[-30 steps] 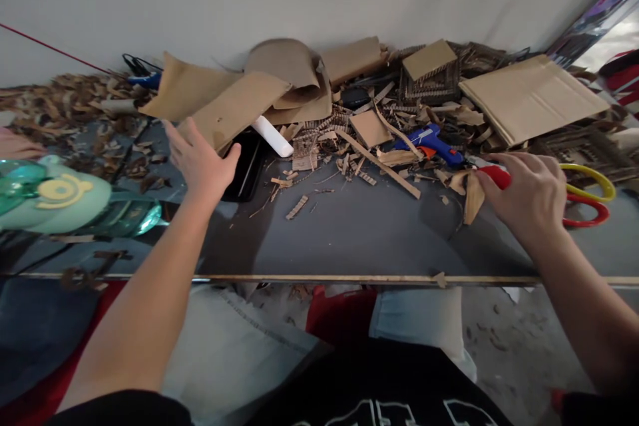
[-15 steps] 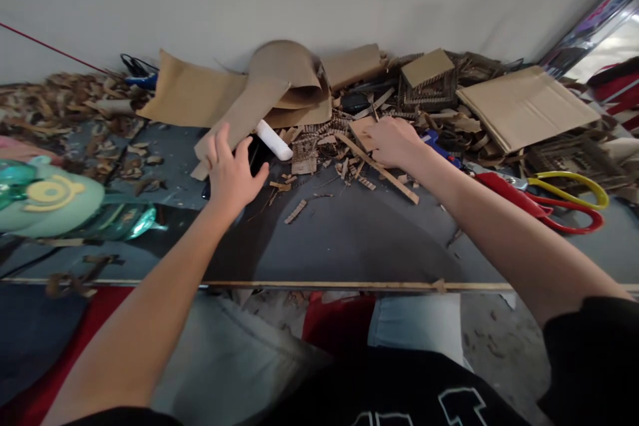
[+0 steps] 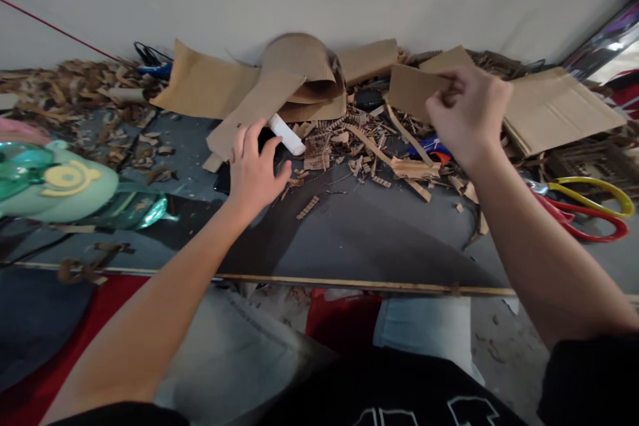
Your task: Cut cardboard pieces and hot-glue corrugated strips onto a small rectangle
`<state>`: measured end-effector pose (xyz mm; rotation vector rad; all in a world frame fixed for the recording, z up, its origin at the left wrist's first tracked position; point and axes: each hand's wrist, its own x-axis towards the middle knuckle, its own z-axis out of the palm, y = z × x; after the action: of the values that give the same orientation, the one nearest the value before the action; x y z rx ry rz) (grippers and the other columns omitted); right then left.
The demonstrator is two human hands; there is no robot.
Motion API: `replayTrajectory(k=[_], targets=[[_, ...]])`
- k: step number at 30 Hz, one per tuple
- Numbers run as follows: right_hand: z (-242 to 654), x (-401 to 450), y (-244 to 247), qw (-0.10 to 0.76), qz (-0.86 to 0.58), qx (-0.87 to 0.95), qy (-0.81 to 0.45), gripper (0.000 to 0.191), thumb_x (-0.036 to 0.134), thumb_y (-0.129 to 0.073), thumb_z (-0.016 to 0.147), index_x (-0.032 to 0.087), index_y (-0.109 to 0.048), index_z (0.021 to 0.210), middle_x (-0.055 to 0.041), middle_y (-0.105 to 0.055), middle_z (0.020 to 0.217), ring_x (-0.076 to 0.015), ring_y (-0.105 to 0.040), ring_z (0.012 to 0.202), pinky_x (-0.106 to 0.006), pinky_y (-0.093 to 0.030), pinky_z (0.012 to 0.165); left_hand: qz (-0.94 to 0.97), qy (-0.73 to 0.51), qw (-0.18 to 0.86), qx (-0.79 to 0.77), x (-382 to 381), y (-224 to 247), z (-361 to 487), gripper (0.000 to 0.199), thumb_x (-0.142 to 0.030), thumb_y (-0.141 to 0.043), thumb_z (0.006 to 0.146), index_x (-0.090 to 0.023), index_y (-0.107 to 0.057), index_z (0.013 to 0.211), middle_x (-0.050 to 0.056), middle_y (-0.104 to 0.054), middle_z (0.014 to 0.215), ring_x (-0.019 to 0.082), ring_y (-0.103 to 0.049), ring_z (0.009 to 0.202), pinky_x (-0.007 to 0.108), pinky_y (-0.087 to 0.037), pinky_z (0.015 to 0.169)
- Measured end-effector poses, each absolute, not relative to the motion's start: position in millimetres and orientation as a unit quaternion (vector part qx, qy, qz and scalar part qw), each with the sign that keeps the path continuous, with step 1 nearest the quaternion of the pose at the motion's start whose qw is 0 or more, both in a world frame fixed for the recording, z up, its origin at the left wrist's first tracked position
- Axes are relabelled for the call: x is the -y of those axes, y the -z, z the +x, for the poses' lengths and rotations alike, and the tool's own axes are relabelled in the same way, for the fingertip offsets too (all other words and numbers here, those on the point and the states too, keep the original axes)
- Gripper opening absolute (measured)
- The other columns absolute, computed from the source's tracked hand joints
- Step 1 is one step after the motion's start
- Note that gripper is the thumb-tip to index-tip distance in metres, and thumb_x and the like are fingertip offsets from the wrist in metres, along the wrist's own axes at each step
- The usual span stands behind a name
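My right hand (image 3: 472, 113) is raised above the right side of the dark table, its fingers closed on the edge of a flat cardboard piece (image 3: 412, 92). My left hand (image 3: 257, 170) hovers with spread fingers over a dark object, mostly covered by it, beside a white cylinder (image 3: 287, 135). Behind the left hand a long cardboard strip (image 3: 254, 113) slopes down from a curled cardboard roll (image 3: 299, 56). Cardboard scraps (image 3: 369, 140) lie between my hands.
Scissors with yellow and red handles (image 3: 594, 210) lie at right, near a large cardboard sheet (image 3: 559, 110). A green bottle (image 3: 132, 206) lies at left, with a heap of curled scraps (image 3: 64, 96) behind. A wall stands beyond the table (image 3: 339, 246).
My right hand has risen from the scraps and moved right, lifting the cardboard piece. My left hand stays spread near the white cylinder. The view has shifted slightly.
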<state>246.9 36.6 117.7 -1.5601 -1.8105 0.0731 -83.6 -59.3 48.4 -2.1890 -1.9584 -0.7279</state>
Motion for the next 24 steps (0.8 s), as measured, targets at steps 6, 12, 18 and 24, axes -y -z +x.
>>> replayTrajectory(k=[6,12,18,24], targets=[[243.7,74.8,-79.7,0.482,-0.56,0.44,-0.51,0.026,0.033,-0.069,0.074,0.022,-0.05,0.087,0.0008,-0.062,0.084,-0.0107,-0.063,0.064,-0.029,-0.062,0.062,-0.765,0.319,-0.19,0.527,89.5,-48.7,-29.5,0.076,-0.053,-0.061,0.09,-0.023,-0.031,0.152,0.019,-0.039,0.157,0.032,-0.059,0.129,0.049,-0.055,0.103],[219.0,146.4,-42.6,0.362,-0.518,0.423,-0.649,0.044,0.051,-0.073,0.071,0.025,-0.044,0.091,0.003,-0.057,0.084,-0.0119,-0.059,0.065,-0.033,-0.063,0.056,-0.818,0.217,-0.288,0.448,118.2,-27.8,16.0,0.13,-0.062,-0.083,0.069,-0.023,0.0,0.162,0.022,-0.015,0.169,0.042,-0.018,0.158,0.064,-0.028,0.127],[238.9,114.5,-58.5,0.285,-0.536,0.77,-0.198,0.014,0.034,-0.055,0.091,0.023,-0.06,0.097,-0.0077,-0.071,0.102,-0.02,-0.067,0.08,-0.037,-0.057,0.075,-0.854,0.167,-0.224,0.438,103.5,-11.3,13.6,0.118,-0.062,-0.076,0.073,-0.008,-0.016,0.159,0.028,-0.024,0.164,0.043,-0.022,0.155,0.063,-0.024,0.128],[229.3,19.5,-75.3,0.187,-0.527,0.829,-0.026,0.023,0.03,-0.05,0.096,0.019,-0.069,0.104,-0.0125,-0.073,0.102,-0.0293,-0.063,0.109,-0.039,-0.052,0.087,-0.894,0.134,-0.186,0.384,96.0,-14.3,13.0,0.09,-0.062,-0.064,0.087,-0.01,-0.035,0.155,0.024,-0.032,0.163,0.038,-0.025,0.156,0.059,-0.028,0.128]])
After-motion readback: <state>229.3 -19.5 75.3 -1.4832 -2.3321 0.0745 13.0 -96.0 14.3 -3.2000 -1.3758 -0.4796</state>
